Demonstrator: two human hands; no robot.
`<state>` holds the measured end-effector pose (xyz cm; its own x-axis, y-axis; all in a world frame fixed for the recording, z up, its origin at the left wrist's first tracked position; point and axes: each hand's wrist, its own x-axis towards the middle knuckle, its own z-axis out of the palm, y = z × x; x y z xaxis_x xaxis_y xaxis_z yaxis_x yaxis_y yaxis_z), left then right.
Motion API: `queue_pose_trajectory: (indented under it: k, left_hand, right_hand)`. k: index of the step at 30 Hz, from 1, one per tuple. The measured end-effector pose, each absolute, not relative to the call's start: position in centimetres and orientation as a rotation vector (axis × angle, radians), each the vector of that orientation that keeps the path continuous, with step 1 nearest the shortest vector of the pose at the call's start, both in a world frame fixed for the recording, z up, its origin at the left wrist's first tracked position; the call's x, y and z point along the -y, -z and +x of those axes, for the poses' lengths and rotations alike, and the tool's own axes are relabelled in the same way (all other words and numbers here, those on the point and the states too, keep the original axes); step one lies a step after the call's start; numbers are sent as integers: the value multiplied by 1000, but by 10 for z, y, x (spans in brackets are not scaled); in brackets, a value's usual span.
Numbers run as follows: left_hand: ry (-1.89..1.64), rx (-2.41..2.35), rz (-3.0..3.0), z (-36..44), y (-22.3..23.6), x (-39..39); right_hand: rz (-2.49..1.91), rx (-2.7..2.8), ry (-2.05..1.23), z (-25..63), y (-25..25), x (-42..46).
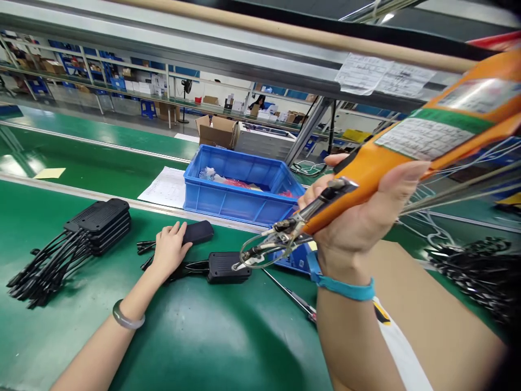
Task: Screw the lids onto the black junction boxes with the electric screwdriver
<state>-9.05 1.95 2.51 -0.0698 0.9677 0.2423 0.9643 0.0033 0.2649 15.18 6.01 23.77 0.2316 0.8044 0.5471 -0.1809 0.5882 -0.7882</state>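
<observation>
My right hand is wrapped around an orange power screwdriver, raised above the bench and tilted tip-down to the left. Its metal tip with thin tubing appears in front of a black plastic box with cables; whether they touch I cannot tell. My left hand grips the cable end of another black plastic box lying on the green bench. Its fingers lie over the far side, thumb on the near side. Further left sits a stack of similar boxes with cables trailing from it.
Behind the boxes stands a blue bin holding small bags. A screwdriver-like rod lies right of centre. Cardboard and a dark cable bundle are at right. A metal shelf beam crosses overhead, with papers attached.
</observation>
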Motion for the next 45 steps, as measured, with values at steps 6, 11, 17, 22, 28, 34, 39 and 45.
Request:
queue_pose_trajectory:
  k: [6,11,17,22,28,34,39,45]
  left_hand:
    - [-806,-1536,2253,-58,-38,2]
    - [-563,-1444,2295,-41,-37,11]
    - [-500,-1459,2238,-39,-35,11]
    - [-495,-1468,2222,-39,-32,12]
    - [-512,-1479,2226,-37,-30,11]
    - [-492,-1470,2222,-35,-37,11]
    - [-500,-1473,2224,-34,-36,11]
    - [-496,-1480,2200,-35,-33,11]
  right_hand:
    - [-706,1222,-842,159,-200,-60]
    - [-699,1245,-887,161,-181,-61]
    - [-675,1231,-856,159,-173,-58]
    - [-655,1220,-843,157,-168,-56]
    - [-665,1195,-949,158,-160,-52]
    - [-701,1204,-920,162,-181,-48]
    - [-623,1203,-731,163,-228,-67]
    - [-624,1196,-761,157,-221,-88]
